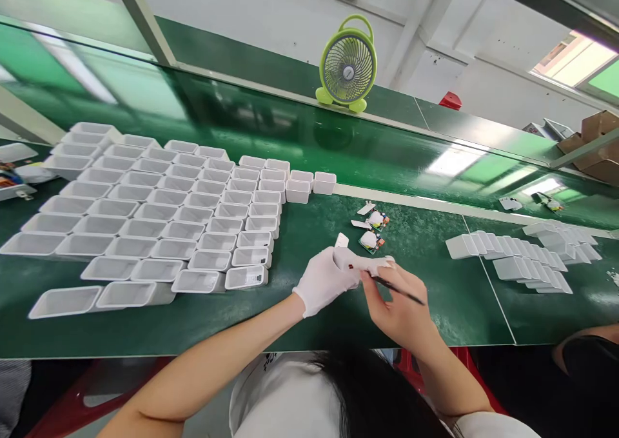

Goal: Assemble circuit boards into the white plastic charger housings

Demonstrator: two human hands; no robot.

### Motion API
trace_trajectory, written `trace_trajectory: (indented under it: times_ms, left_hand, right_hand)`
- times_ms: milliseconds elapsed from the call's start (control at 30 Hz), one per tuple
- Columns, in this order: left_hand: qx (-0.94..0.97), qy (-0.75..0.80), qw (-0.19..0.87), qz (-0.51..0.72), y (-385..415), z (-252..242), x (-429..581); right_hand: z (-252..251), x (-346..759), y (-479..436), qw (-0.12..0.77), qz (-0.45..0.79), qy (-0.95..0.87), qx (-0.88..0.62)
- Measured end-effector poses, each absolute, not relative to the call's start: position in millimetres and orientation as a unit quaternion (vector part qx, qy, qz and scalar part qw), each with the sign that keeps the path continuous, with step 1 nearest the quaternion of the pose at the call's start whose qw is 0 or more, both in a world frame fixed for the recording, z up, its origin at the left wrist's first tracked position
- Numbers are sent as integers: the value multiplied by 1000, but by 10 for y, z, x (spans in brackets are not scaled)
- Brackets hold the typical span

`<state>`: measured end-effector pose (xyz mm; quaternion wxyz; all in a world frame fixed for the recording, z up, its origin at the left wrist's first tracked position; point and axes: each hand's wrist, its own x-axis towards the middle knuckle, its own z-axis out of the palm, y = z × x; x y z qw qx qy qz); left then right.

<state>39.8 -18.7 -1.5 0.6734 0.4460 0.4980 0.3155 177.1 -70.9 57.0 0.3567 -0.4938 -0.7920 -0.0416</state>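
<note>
The left grip (320, 284), in a white glove, is closed around a small white part (345, 256) near the front middle of the worktop (420, 231); the fingers hide much of the part's shape. A small reddish-brown spot shows on its near side. The right grip (397, 304), its palm side bare, is closed on a thin dark tool (400, 289), which slants down to the right across the fingers, its left end close to the white part. Both forearms reach in from the person's side of the worktop.

Just beyond the hands lie two small circuit boards (371, 241), each carrying a rounded white piece, with slim white strips (360, 224) near the farther one.

To the left, open white containers (246, 277) stand close together in slanting rows, mouths up; several at the right ends of the nearer rows bear dark labels inside. At the far left edge is a cluster of parts (19, 179), some of them coloured. To the right, well apart from the hands, more white housings (512, 251) sit in overlapping rows, and a few small pieces (510, 204) lie beyond them.

Behind the worktop, a lime-green fan (348, 70) stands on a raised green ledge (242, 64). A red object (451, 100) shows behind this ledge, and cardboard boxes (599, 131) are at the far right. Another person's dark clothing (590, 373) shows at the lower right.
</note>
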Motion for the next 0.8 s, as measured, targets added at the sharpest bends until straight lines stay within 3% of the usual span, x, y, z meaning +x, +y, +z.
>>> trace_trajectory:
  times_ms: [200, 800]
  left_hand:
    - [425, 508, 675, 325, -165, 50, 401]
    - [480, 526, 605, 356, -164, 31, 371]
  right_hand:
    - [617, 1872, -747, 472, 48, -722, -503]
    - [387, 1739, -638, 432, -30, -754, -494]
